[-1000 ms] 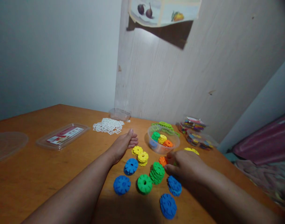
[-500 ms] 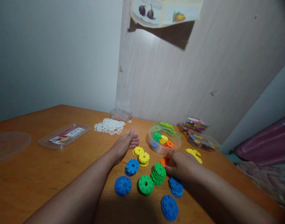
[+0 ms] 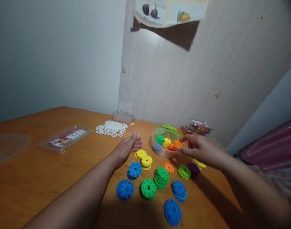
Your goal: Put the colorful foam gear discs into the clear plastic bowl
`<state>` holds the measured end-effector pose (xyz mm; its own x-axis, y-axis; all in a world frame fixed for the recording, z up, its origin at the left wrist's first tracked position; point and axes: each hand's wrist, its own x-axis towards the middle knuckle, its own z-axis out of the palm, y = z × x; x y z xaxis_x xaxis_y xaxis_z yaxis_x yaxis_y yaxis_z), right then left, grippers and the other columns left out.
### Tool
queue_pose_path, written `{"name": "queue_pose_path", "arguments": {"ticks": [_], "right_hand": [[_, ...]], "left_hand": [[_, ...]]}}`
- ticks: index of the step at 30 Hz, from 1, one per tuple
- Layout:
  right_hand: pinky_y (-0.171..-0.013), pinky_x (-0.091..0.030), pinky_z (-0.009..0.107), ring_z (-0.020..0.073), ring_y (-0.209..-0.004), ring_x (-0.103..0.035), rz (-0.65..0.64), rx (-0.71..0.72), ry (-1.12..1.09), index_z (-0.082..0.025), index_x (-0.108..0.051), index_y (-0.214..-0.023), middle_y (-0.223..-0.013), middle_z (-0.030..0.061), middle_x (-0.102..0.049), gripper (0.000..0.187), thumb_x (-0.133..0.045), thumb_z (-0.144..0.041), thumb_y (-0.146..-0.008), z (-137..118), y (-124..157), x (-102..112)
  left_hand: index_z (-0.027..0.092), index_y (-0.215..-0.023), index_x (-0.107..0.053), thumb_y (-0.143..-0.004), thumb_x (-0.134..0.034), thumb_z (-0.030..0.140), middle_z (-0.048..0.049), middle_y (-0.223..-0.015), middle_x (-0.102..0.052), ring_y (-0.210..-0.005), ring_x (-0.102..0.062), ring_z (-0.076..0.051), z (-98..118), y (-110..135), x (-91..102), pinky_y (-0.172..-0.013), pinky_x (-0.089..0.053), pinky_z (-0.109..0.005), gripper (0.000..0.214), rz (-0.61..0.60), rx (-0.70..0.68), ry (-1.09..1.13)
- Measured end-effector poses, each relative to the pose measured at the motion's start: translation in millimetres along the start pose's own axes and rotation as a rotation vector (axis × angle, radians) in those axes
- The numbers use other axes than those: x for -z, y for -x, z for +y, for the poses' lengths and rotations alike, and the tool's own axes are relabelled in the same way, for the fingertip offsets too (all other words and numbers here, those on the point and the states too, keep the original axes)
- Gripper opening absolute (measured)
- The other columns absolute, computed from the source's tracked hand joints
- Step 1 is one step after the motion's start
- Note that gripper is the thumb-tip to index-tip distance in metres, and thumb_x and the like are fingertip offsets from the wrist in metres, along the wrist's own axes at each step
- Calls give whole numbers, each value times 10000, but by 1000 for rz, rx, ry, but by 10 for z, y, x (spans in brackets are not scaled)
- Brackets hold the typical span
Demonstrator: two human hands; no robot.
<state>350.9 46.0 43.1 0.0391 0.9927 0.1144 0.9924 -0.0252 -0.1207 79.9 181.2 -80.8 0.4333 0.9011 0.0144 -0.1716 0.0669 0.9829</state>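
The right hand point(image 3: 195, 148) pinches an orange notched disc point(image 3: 178, 143) between thumb and fingertip at the right rim of the clear plastic bowl point(image 3: 163, 154), while the left hand point(image 3: 126, 149) rests left of the bowl, half open, its fingers loosely curled. Inside the bowl sit green discs point(image 3: 160, 139), yellow discs point(image 3: 166, 142) and red-orange discs point(image 3: 172, 147); before it stand yellow stacks point(image 3: 146, 161), blue stacks point(image 3: 134, 170) and green stacks point(image 3: 162, 175), with white lattice pieces point(image 3: 112, 128) farther to its left.
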Motion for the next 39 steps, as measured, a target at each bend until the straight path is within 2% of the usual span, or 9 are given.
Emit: {"name": "queue_pose_path", "arguments": {"ticks": [3,6,11,14,19,25,34,39], "right_hand": [[-553,-347,281,190,-683,-608,-5,-38,76,-191,-706,-1082,-812,70,-698,423,-604,-534,-856,123,-250,-28],[-571,-366,276,203,-749,-641,-62,-92,129,-201,-725,-1057,-872,76,-723,408,-616,-530,-843,181,-421,-89],[-637,-417,293,232,-830,-664,-92,-104,154,-185,-730,-1133,-946,106,-741,473,-631,-542,-840,221,-521,-121],[-645,-417,291,220,-820,-660,-87,-89,192,-212,-742,-1099,-960,97,-739,376,-597,-473,-872,219,-564,-110],[-649,-398,283,206,-808,-658,-154,-32,240,-280,-770,-1039,-901,40,-749,283,-608,-417,-851,107,-648,-140],[-626,-378,285,217,-814,-663,-212,8,275,-337,-787,-1016,-912,18,-763,255,-657,-394,-804,-47,-706,-210],[-609,-368,281,234,-855,-672,-200,-11,301,-316,-791,-988,-961,32,-771,237,-657,-339,-794,-40,-723,-226],[-580,-338,274,190,-742,-640,-146,-7,220,-260,-735,-986,-838,32,-730,222,-580,-347,-853,-48,-542,-129]], "left_hand": [[56,-1184,-636,-790,-549,801,-220,-1133,-702,-1037,-686,-285,9,6,-3,-978,-513,-423,847,7,2,6],[60,-1188,-636,-782,-577,790,-215,-1127,-705,-1034,-686,-283,12,10,-7,-970,-516,-419,837,15,5,15],[72,-1176,-649,-785,-571,792,-209,-1124,-709,-1040,-686,-284,-2,4,-8,-971,-515,-422,823,12,3,29],[77,-1169,-650,-793,-563,789,-207,-1130,-707,-1056,-682,-286,1,5,-17,-979,-511,-428,809,11,7,33],[76,-1144,-648,-787,-558,797,-204,-1115,-706,-1039,-682,-283,19,22,-27,-988,-507,-434,810,10,1,16],[76,-1157,-651,-776,-567,801,-206,-1116,-705,-1028,-683,-282,3,6,-12,-966,-508,-422,823,2,-1,14],[65,-1175,-634,-790,-551,797,-199,-1102,-699,-1017,-681,-270,8,13,-13,-956,-512,-408,831,-4,-6,-7],[67,-1161,-633,-796,-549,793,-199,-1101,-699,-1010,-683,-271,22,27,-27,-958,-514,-417,817,9,-8,-7]]}}
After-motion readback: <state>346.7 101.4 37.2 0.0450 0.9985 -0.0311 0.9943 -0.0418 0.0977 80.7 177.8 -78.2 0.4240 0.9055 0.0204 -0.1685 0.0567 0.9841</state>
